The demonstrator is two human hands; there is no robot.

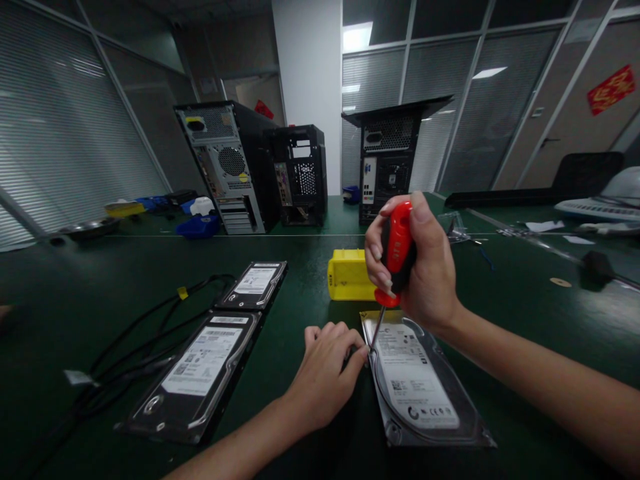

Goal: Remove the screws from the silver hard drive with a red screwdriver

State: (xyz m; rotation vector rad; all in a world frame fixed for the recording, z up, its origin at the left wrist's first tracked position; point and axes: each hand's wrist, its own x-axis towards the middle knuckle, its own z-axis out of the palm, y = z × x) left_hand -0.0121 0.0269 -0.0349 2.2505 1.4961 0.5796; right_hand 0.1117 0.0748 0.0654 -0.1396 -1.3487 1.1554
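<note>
My right hand (425,260) is closed round the red and black handle of a screwdriver (397,250). The shaft slants down, and its tip meets the left edge of a hard drive (415,380) lying label up on the green table. Beside that edge is my left hand (325,370), its fingers curled, with thumb and index fingertip brought together against the drive by the screwdriver tip. Whether a screw sits under the tip is too small to tell. Just behind the drive, a yellow plastic bin (350,277) is partly covered by my right hand.
Two more hard drives, a near one (200,373) and a far one (254,285), lie to the left beside black cables (135,333). Computer cases (235,167) stand along the back, one more (387,167) at centre right. A blue bin (199,227) sits back left.
</note>
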